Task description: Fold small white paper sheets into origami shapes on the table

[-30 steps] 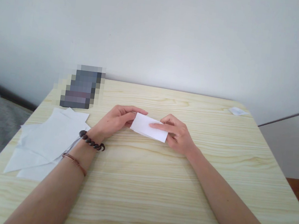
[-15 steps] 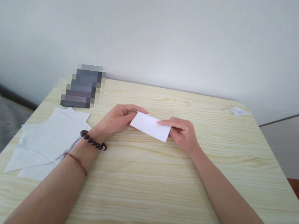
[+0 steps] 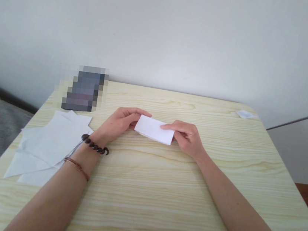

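Note:
A small white folded paper (image 3: 153,129) is held between both hands above the middle of the table. Its lower edge shows more than one layer. My left hand (image 3: 123,121) grips the left end, with the index finger along the top edge and the thumb behind or at the side. My right hand (image 3: 187,134) pinches the right end, its thumb lying flat on the front face and the other fingers behind, partly hidden. A dark beaded bracelet (image 3: 94,145) and a copper-coloured bangle (image 3: 77,166) are on the left wrist and forearm.
Several loose white sheets (image 3: 47,140) overlap on the left of the wood-grain table (image 3: 144,196). Behind them a blurred-out dark device (image 3: 84,90) lies near the wall. A small crumpled whitish piece (image 3: 245,114) rests at the back right corner.
The paper has tilted slightly, and its layered lower edge now shows. Both hands keep their hold and have barely moved.

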{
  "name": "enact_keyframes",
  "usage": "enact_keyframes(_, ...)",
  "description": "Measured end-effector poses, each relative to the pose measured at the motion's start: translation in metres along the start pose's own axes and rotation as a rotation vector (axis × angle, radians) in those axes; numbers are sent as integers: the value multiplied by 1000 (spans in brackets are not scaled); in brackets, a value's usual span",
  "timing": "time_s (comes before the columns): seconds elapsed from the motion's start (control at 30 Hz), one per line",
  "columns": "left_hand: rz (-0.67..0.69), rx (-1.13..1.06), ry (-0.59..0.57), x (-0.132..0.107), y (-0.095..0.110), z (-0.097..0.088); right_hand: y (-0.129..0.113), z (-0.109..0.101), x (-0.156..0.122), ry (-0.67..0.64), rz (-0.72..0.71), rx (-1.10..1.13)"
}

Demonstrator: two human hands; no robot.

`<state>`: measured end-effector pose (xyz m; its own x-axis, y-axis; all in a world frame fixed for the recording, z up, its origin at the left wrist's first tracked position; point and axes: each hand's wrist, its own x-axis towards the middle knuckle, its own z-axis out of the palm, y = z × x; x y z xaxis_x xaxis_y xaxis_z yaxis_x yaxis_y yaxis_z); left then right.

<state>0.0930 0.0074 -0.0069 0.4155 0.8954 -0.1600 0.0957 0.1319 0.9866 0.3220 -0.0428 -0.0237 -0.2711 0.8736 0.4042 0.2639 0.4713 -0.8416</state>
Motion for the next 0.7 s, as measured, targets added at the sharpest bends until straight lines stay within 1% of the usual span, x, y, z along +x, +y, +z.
enact_keyframes(0.23,-9,-150,-38,1,-1,0,2,-1,1,-7,-58,-29)
enact_keyframes(0.4,-48,-239,-119,2,-1,-1,1,0,1,-22,-54,-17)
enact_keyframes(0.47,-44,-199,-100,1,-1,-1,1,0,1,-26,-57,-25)
enact_keyframes(0.6,1,24,0,-2,0,2,3,0,0,-36,-82,-45)
enact_keyframes(0.7,11,152,20,-2,1,2,5,1,0,-45,-103,-84)
